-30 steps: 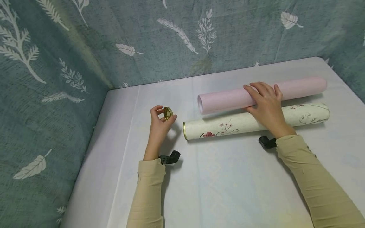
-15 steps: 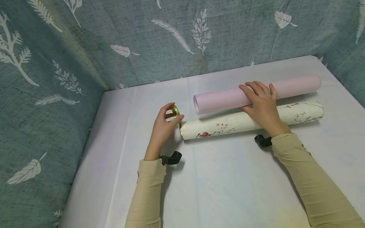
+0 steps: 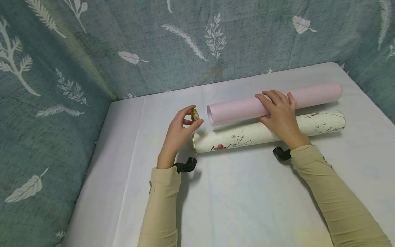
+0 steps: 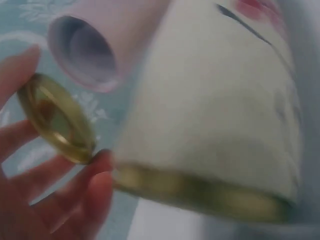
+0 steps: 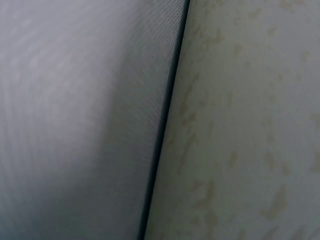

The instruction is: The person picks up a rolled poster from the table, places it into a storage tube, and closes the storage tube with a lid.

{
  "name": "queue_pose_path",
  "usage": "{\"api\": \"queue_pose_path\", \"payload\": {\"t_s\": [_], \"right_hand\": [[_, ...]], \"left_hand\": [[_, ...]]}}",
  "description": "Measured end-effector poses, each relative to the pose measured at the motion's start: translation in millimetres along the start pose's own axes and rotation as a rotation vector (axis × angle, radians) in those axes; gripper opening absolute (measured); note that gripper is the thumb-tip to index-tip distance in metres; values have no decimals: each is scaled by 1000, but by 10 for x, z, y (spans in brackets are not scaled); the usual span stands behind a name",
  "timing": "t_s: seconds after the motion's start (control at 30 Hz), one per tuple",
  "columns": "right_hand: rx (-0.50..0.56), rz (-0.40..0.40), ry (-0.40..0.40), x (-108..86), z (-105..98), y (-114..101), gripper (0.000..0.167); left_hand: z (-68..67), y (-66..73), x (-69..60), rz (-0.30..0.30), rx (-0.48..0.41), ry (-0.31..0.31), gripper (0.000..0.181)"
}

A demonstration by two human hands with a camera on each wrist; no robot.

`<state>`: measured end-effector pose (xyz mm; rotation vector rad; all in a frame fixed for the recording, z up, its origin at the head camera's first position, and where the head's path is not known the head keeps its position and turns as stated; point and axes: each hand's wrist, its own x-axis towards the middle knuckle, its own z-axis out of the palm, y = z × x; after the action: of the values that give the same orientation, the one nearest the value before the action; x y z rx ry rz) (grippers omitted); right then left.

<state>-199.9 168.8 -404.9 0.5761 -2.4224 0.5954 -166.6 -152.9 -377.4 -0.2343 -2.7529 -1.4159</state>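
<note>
My left hand (image 3: 179,132) pinches a round gold metal lid (image 3: 194,115) between thumb and fingers, just left of the pink roll's open end. In the left wrist view the lid (image 4: 57,120) is tilted, with its hollow side showing. My right hand (image 3: 282,118) grips a pink paper roll (image 3: 318,95) from above, thumb on the near side. In front of it lies a cream tube (image 3: 240,139) with a blossom print and a gold rim at its left end. The right wrist view holds only the cream tube's side (image 5: 245,125) and white cloth; the right hand is out of it.
A white cloth-covered table (image 3: 247,206) bears both rolls. Green leaf-patterned fabric (image 3: 172,61) hangs behind it and at both sides. Each wrist wears a black camera mount, such as the left one (image 3: 186,165).
The left hand has carried the lid rightward and slightly up, nearer the pink roll's open end, and turned it more edge-on. The right hand stays on the roll; the head view has shifted slightly.
</note>
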Motion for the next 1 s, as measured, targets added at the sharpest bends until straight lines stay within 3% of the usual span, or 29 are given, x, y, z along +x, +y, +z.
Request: {"api": "queue_pose_path", "payload": {"t_s": [0.33,0.5,0.73,1.0], "right_hand": [[-4,-1,-7,-15,24,-5,68],[-2,-7,-4,-24,57,-6,68],[-8,-8,-14,-19,53,-8,69],[-12,5,-19,2,6,8,70]], "left_hand": [[2,121,67,-53,-102,-147,62],[-21,314,-4,-51,-164,-192,57],[121,133,85,-12,-180,-159,58],[216,171,129,24,-200,-151,56]]}}
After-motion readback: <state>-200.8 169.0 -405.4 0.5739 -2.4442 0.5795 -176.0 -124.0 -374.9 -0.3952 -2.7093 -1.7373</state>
